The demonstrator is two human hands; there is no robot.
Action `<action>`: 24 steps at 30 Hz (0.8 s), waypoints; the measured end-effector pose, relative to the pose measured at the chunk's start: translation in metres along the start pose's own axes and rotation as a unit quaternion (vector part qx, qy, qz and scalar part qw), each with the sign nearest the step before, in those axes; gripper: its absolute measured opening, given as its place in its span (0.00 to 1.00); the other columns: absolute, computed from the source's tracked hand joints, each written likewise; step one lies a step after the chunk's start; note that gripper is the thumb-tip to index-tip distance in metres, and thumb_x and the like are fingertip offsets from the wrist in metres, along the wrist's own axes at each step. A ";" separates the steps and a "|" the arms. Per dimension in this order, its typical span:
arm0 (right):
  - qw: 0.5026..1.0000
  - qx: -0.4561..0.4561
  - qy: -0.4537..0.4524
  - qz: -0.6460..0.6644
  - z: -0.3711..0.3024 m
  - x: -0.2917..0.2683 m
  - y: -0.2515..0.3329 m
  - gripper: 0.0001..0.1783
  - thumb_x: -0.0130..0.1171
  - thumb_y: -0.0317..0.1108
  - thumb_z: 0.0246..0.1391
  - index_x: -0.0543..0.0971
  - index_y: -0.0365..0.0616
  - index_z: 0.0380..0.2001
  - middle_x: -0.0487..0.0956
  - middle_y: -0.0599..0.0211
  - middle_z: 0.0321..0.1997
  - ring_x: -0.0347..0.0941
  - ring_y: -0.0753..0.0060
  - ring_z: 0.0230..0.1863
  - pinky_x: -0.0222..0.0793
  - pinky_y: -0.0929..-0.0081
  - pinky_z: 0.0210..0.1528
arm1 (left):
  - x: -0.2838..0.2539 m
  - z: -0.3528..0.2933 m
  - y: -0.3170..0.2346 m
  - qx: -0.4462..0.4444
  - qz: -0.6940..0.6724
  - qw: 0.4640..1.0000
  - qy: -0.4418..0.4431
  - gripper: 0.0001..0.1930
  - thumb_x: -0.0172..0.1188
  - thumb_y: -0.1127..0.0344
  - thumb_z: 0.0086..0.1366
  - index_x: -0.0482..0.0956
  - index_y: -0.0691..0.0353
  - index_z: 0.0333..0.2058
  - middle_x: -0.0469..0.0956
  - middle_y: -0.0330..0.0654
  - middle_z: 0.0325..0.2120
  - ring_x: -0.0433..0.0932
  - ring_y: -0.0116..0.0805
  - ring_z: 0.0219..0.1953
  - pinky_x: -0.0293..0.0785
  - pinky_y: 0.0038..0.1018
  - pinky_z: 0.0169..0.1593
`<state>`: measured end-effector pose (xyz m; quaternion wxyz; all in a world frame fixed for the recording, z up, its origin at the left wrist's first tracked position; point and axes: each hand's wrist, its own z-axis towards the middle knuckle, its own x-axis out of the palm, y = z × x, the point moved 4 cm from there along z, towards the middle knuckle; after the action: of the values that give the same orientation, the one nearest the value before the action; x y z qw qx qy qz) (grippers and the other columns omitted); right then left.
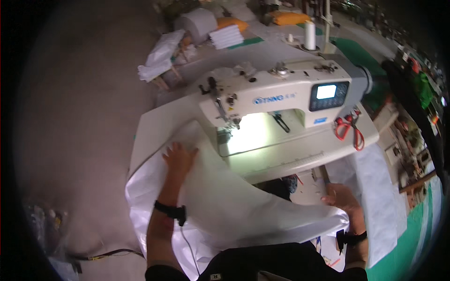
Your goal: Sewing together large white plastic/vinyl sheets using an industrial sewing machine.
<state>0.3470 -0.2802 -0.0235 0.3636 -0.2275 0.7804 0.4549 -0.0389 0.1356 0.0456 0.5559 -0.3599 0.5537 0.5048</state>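
My left hand [180, 159] lies with spread fingers on a large white sheet [220, 196], which looks like smooth woven plastic or cloth. The sheet covers the left part of the machine table and hangs down over my lap. Behind it stands a white sewing machine [281, 96], its lamp lighting the bed right of the needle area [228, 129]. My right hand [342, 197] is below the table's front edge, beside the sheet's right end. Its fingers point left but are blurred and partly hidden, so whether it grips anything does not show.
Red-handled scissors [349, 131] lie on the table's right end. A white thread cone [310, 35] stands behind the machine. More white sheets [375, 196] hang at the right. Folded white pieces [227, 36] and a white roll [197, 24] sit at the back. A cable [108, 253] crosses the floor at left.
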 end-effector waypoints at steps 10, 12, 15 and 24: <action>0.910 -0.077 0.258 0.314 0.023 0.114 0.131 0.15 0.57 0.41 0.55 0.78 0.38 0.34 0.77 0.59 0.23 0.75 0.66 0.26 0.70 0.71 0.33 | 0.022 -0.014 0.027 -0.052 -0.102 0.993 0.041 0.37 0.37 0.36 0.62 0.55 0.57 0.62 0.51 0.48 0.64 0.49 0.54 0.64 0.43 0.58 0.60; 0.968 -0.143 0.136 0.154 0.025 0.092 0.108 0.18 0.57 0.45 0.54 0.78 0.38 0.34 0.78 0.57 0.25 0.75 0.63 0.30 0.70 0.68 0.36 | 0.019 -0.015 0.053 -0.038 -0.123 0.989 0.077 0.37 0.38 0.36 0.62 0.54 0.56 0.62 0.51 0.46 0.64 0.49 0.52 0.65 0.41 0.59 0.60; 0.980 -0.180 0.076 -0.044 0.017 0.099 0.080 0.24 0.55 0.52 0.52 0.78 0.39 0.35 0.78 0.54 0.30 0.75 0.55 0.37 0.69 0.64 0.40 | 0.027 -0.033 0.105 -0.046 -0.113 0.991 0.053 0.36 0.37 0.36 0.62 0.53 0.50 0.63 0.50 0.41 0.65 0.47 0.48 0.66 0.38 0.60 0.61; 0.753 -0.122 -0.009 0.647 0.002 0.046 0.042 0.09 0.51 0.31 0.56 0.78 0.37 0.31 0.77 0.67 0.34 0.72 0.73 0.34 0.68 0.77 0.38 | 0.045 -0.033 0.141 -0.159 -0.112 0.981 0.013 0.32 0.34 0.36 0.63 0.55 0.42 0.62 0.46 0.36 0.66 0.41 0.46 0.68 0.32 0.58 0.62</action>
<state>0.2896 -0.2588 -0.0371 -0.0410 0.2938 0.6758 0.6748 -0.1884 0.1434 0.0199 0.5369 -0.5104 0.4297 0.5163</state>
